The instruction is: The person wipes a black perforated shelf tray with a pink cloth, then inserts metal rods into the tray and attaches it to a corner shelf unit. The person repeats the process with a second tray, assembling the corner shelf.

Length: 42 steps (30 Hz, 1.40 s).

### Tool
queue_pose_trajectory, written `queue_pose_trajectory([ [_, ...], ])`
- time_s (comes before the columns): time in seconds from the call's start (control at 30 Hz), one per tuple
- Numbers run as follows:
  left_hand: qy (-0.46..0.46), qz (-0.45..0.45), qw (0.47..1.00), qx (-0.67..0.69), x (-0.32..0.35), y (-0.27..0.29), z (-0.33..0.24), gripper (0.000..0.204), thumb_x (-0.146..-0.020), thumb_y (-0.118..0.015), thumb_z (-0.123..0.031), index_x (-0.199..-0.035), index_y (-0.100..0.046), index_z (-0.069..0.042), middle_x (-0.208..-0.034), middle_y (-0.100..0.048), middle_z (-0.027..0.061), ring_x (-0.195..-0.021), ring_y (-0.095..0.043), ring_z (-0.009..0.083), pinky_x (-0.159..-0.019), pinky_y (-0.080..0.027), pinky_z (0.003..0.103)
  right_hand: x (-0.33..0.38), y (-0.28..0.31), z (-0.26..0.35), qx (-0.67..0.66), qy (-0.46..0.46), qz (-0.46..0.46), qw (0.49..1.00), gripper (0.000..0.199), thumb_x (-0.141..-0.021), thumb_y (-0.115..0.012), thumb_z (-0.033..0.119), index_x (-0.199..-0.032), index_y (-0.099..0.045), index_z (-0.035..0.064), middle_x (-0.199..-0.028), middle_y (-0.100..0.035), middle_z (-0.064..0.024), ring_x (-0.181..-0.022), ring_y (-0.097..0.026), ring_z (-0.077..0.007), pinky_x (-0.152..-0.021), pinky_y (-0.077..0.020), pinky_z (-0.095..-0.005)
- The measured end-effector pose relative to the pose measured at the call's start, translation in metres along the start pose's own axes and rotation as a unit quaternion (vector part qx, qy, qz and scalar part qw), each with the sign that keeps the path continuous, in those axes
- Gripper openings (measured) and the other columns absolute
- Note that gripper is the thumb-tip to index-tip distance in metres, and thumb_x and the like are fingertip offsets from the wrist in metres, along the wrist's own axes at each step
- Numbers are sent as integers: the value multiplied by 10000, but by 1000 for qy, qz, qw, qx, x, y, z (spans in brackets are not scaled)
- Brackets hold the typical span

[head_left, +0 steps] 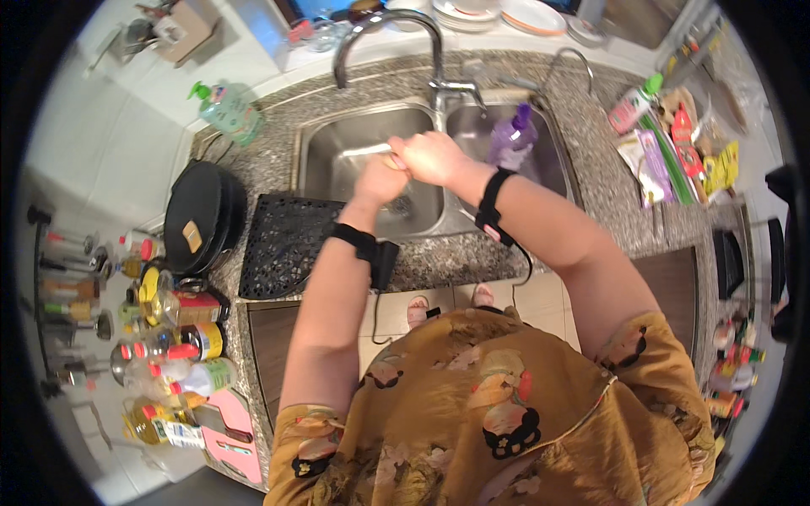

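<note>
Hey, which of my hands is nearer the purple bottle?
Right. Your right hand is left of the purple bottle; your left hand is farther left.

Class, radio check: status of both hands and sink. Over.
Left hand and right hand: closed together above left basin. Anything held: too hidden to name. Purple bottle: in right basin, beyond right wrist.

- White tiled wall (93, 160) running all down the left side
- Speckled stone tabletop (582, 126), kinda grey-brown
- Dark wood-look cabinet fronts (666, 291) underneath, both sides
- Pale tile floor (548, 305)
- Window (637, 21) up top, white ledge (506, 44) below, bluish glow (263, 38) toward the left
</note>
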<state>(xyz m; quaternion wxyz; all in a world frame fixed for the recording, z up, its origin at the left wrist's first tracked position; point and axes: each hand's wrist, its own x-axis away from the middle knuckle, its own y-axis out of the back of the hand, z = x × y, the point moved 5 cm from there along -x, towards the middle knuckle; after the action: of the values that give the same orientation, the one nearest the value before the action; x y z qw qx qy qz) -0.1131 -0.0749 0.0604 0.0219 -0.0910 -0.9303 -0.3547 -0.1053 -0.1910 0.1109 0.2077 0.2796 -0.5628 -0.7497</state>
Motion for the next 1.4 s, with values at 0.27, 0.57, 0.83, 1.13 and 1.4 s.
queue_pose_trajectory([
  [0.27, 189, -37, 784, 590, 22, -46, 2, 574, -861, -745, -260, -1327, -450, -102, -1204, -616, 39, -1060, -617, 225, -851, -529, 442, 22, -15, -65, -173, -124, -25, 977, 436, -666, -843, 199, -999, -602, 55, -973, -658, -151, -982, -668, -323, -820, -545, -413],
  [0.57, 85, -107, 742, 656, 44, -56, -11, 304, -969, -646, -222, -1262, -605, -154, -1179, -673, -4, -1041, -648, 142, -843, -543, 311, 57, -27, -61, -726, -118, 148, 661, 469, -895, -743, 168, -1297, -580, -11, -1056, -707, -73, -866, -681, -136, -778, -554, -269],
  [0.83, 119, -149, 756, 626, 50, -59, -37, 289, -939, -698, -211, -1208, -627, -130, -1094, -696, -2, -986, -658, 129, -824, -531, 327, 78, -13, -78, -715, -149, 110, 674, 389, -1010, -586, 240, -1322, -586, 8, -1187, -671, -70, -1023, -645, -120, -893, -513, -280],
  [1.13, 94, -174, 754, 627, 48, -49, -35, 293, -966, -652, -313, -1215, -623, -161, -1055, -686, -1, -975, -637, 160, -814, -511, 368, 70, -13, -92, -696, -178, 3, 695, 256, -980, -626, 265, -1195, -618, 126, -1121, -670, -5, -1017, -633, -130, -901, -486, -360],
  [1.4, 29, -252, 633, 731, 60, 29, 11, 452, -1046, -418, -435, -1387, -510, -153, -1401, -564, 72, -1313, -520, 276, -1087, -379, 611, 57, 0, -112, -854, -212, -78, 470, 259, -1006, -510, 216, -1221, -556, 79, -1175, -671, -116, -1104, -650, -262, -996, -484, -444],
])
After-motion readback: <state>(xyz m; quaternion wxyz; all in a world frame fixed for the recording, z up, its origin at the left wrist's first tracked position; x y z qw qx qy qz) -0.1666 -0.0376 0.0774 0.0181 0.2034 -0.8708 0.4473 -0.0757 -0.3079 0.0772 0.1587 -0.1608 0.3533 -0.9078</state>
